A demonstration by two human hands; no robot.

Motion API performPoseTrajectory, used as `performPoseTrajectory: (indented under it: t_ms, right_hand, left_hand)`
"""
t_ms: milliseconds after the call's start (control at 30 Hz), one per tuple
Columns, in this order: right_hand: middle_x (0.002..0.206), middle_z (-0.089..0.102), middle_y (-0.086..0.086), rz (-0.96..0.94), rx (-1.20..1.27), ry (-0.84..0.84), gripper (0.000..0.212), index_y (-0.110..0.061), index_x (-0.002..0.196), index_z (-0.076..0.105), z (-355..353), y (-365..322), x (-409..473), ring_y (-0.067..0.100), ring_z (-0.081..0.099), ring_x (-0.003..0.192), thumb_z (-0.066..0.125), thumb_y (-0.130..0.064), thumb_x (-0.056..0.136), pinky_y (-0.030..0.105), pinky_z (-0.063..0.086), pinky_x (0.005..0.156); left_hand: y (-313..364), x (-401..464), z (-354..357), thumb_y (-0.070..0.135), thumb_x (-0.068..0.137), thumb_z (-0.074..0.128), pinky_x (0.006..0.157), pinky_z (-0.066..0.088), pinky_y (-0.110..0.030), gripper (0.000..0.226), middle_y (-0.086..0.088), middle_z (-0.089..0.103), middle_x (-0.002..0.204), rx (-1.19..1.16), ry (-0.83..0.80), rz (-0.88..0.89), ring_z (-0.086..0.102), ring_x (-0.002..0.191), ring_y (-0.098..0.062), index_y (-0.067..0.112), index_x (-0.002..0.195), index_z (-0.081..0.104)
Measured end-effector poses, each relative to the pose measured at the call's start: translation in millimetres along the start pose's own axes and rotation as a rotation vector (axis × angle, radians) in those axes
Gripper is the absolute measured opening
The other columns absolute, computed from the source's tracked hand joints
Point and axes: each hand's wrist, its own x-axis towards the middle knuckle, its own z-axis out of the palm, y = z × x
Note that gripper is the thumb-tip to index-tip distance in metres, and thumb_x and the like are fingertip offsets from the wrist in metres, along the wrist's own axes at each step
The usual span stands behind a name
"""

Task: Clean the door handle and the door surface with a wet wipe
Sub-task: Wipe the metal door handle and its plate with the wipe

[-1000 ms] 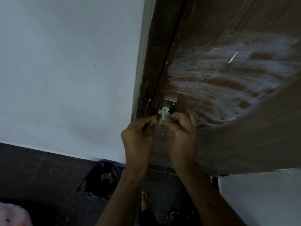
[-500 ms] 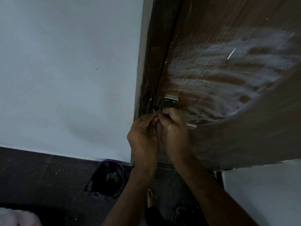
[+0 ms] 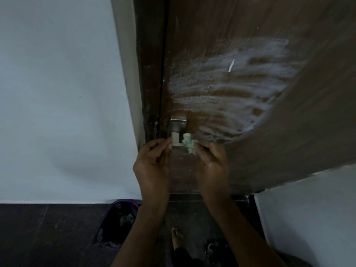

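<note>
Left hand (image 3: 153, 162): raised before door, fingers curled, thumb and fingertips pinched together at handle's lower left; whether grip holds anything, cannot tell. Right hand (image 3: 212, 160): raised at 3 o'clock of left, grip pinching crumpled green-white wet wipe (image 3: 188, 144). Wipe touching right edge of metal door handle (image 3: 178, 132). Door (image 3: 250, 26): brown wood, white foamy streaks (image 3: 231, 89) at 1 o'clock of handle.

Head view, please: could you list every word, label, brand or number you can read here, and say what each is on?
None: no readable text anywhere.
Handle plate: bare metal, no brand visible.
Wipe, in the right hand: crumpled, no print visible.
Door: only white smears.
Bin: dark, no label visible.
</note>
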Motion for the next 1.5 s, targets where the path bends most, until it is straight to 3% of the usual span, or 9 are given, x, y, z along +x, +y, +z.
performPoseTrajectory:
  t_ms: [200,333,500,633,767,933,1167,1333,1500]
  right_hand:
    - [0.108,0.066,0.018,0.195,0.093,0.185,0.024,0.006,0.116,0.072,-5,9,-5,0.022,0.061,0.1,0.067,0.001,0.092,0.014,0.049,0.092]
    - [0.107,0.067,0.023,0.114,0.251,0.145,0.021,0.008,0.11,0.073,14,-18,-4,0.029,0.064,0.101,0.064,0.005,0.091,0.038,0.056,0.093]
    - [0.105,0.07,0.013,0.308,0.152,0.31,0.019,0.0,0.111,0.075,-1,12,-7,0.014,0.065,0.087,0.069,-0.001,0.092,0.008,0.052,0.08]
    - [0.09,0.076,-0.001,0.74,0.668,0.258,0.017,-0.014,0.105,0.077,1,21,1,0.01,0.069,0.069,0.067,-0.005,0.096,0.02,0.058,0.06]
    - [0.075,0.077,0.002,1.071,1.302,0.224,0.019,-0.011,0.086,0.078,0,22,-3,0.011,0.066,0.06,0.065,0.001,0.094,0.027,0.057,0.061]
    - [0.084,0.079,0.008,0.978,1.301,0.253,0.011,-0.006,0.091,0.078,-5,29,11,0.013,0.068,0.062,0.069,0.0,0.092,0.024,0.059,0.059]
    - [0.073,0.078,0.005,1.234,1.359,0.129,0.017,-0.008,0.074,0.078,6,12,-8,0.014,0.072,0.062,0.072,-0.002,0.089,0.022,0.059,0.057]
    - [0.081,0.079,0.002,0.789,0.963,0.435,0.011,-0.015,0.088,0.08,11,-6,-12,0.016,0.076,0.068,0.078,-0.004,0.086,0.029,0.064,0.062]
    - [0.1,0.073,0.015,0.219,0.291,0.385,0.013,0.002,0.099,0.076,21,-10,-16,0.021,0.072,0.09,0.077,0.001,0.086,0.03,0.062,0.081]
  left_hand:
    - [4,-8,3,0.008,0.09,0.07,0.089,0.039,0.0,0.022,0.006,0.068,0.107,-0.007,-0.054,0.0,0.059,0.096,0.002,0.012,0.111,0.076]
    - [5,-10,4,0.011,0.091,0.069,0.089,0.041,-0.002,0.022,0.005,0.07,0.107,0.039,-0.091,-0.002,0.059,0.094,0.002,0.014,0.111,0.077]
    - [0,-10,-4,0.017,0.09,0.071,0.091,0.043,-0.004,0.023,0.009,0.07,0.106,0.021,-0.09,-0.018,0.06,0.095,0.013,0.018,0.112,0.077]
    - [-2,-10,-4,0.018,0.09,0.072,0.093,0.044,-0.005,0.025,0.012,0.069,0.109,0.04,-0.098,-0.04,0.059,0.096,0.017,0.02,0.115,0.075]
    - [-1,-10,1,0.015,0.091,0.071,0.096,0.051,-0.02,0.022,0.008,0.071,0.109,0.028,-0.097,-0.05,0.063,0.097,0.003,0.019,0.112,0.076]
    - [-1,-7,5,0.016,0.091,0.071,0.098,0.052,-0.024,0.02,0.01,0.072,0.108,-0.014,-0.081,-0.113,0.066,0.098,0.003,0.021,0.11,0.077]
    - [-1,-4,2,0.019,0.091,0.071,0.096,0.054,-0.026,0.022,0.014,0.074,0.106,-0.011,-0.04,-0.126,0.067,0.097,0.004,0.024,0.111,0.077]
    - [2,-6,-1,0.02,0.09,0.072,0.097,0.054,-0.027,0.022,0.016,0.074,0.105,-0.078,-0.024,-0.19,0.068,0.099,0.003,0.024,0.111,0.077]
    - [4,-9,-3,0.019,0.089,0.073,0.095,0.054,-0.024,0.022,0.016,0.074,0.102,-0.09,-0.046,-0.219,0.068,0.096,0.004,0.027,0.109,0.076]
